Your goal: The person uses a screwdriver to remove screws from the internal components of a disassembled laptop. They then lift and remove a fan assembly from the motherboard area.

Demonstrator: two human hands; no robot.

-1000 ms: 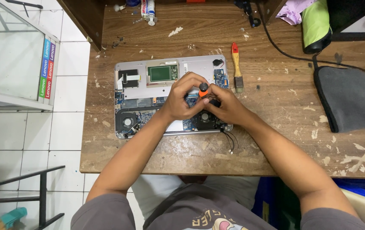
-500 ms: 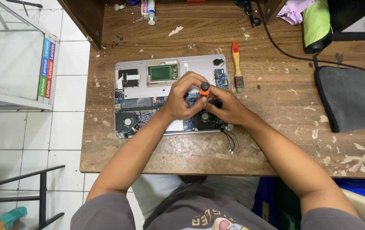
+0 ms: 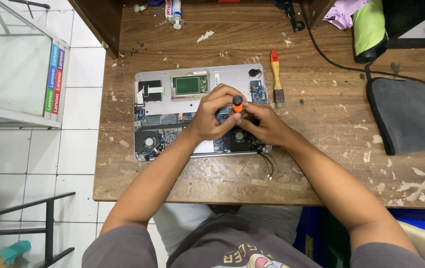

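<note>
An opened laptop base (image 3: 163,106) lies on the worn wooden table (image 3: 321,164), its circuit board, two fans and green trackpad board exposed. Both my hands meet over its right half. My left hand (image 3: 212,119) is curled around the shaft of a screwdriver with an orange and black handle (image 3: 237,103), which stands upright over the board. My right hand (image 3: 264,126) also grips the screwdriver, from the right and lower down. The tip and the spot it touches are hidden by my fingers.
A small brush with an orange handle (image 3: 276,79) lies right of the laptop. A dark grey cloth pad (image 3: 411,119) sits at the right edge, a black cable (image 3: 331,59) runs behind it, and a glass cabinet (image 3: 19,69) stands left of the table.
The screwdriver handle has shifted slightly between my fingers; both hands stay in nearly the same place over the board.
</note>
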